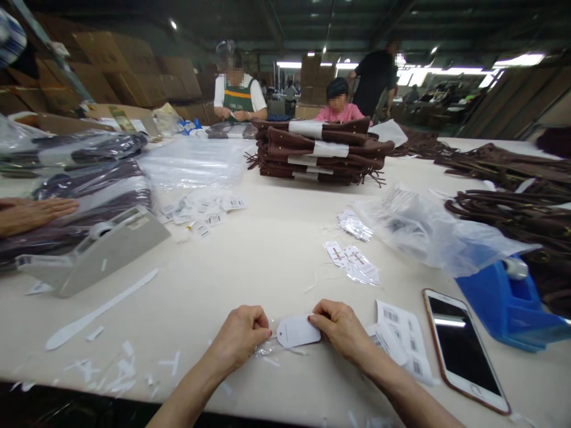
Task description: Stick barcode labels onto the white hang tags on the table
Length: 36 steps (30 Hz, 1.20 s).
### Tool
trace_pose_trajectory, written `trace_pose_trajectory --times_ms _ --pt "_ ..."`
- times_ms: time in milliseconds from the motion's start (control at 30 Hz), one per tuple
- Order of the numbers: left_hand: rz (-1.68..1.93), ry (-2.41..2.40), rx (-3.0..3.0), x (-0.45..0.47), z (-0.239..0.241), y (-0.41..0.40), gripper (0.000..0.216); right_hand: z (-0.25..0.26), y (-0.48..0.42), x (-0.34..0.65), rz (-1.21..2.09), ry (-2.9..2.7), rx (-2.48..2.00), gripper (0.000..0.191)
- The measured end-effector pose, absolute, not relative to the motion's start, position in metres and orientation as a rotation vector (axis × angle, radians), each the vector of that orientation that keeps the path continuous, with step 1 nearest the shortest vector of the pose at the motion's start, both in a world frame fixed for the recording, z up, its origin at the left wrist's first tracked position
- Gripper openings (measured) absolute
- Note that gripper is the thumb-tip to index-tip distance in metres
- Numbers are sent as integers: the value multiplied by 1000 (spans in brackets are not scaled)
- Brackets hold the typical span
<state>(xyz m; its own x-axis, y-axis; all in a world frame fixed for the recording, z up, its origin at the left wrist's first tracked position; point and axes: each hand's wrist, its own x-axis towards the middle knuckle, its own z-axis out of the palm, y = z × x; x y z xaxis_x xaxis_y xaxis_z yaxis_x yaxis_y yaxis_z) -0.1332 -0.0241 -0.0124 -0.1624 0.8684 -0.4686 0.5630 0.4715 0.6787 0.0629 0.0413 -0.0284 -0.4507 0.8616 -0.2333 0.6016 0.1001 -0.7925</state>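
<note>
A white hang tag (298,331) with a small hole at its left end lies just above the table near the front edge. My right hand (339,329) pinches the tag's right end between thumb and finger. Left of the hole, my left hand (243,334) is closed in a pinch; what is in its fingertips is too small to make out. Below those fingertips is a small bit of clear plastic (264,349). Close to my right hand lie sheets of barcode stickers (408,336). Printed tags (362,264) rest farther up the table.
A phone (464,351) and a blue tape dispenser (504,297) are at right, a grey tape dispenser (116,252) at left. Folded brown goods (321,151) are stacked ahead. A co-worker's hand (38,214) rests on bagged goods at left. Other people stand behind the table.
</note>
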Motion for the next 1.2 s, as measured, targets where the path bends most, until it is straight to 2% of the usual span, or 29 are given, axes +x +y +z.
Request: trace_pose_trajectory --times_ms 367,467,567,633,867,1067,1200 --pt "-107 2214 1883 -124 4 -37 14 -23 42 59 1189 -2190 -1520 14" --pt "56 2059 2374 -118 -5 -40 27 -23 42 58 1144 -2221 -1520 14" --pt "283 1579 2737 -121 -20 -42 22 -22 42 58 1101 -2250 -1529 15" --pt "385 1453 2781 -127 -28 -43 22 -22 41 58 1080 -2268 -1533 15" --pt "574 1360 2868 -138 -42 -47 29 -12 40 61 1005 -2270 -1541 11" --pt "611 1499 2697 -143 -55 -45 39 11 43 127 769 -2027 -1543 16" --pt "672 1559 2655 -135 -49 -42 33 3 21 168 744 -2024 -1579 13"
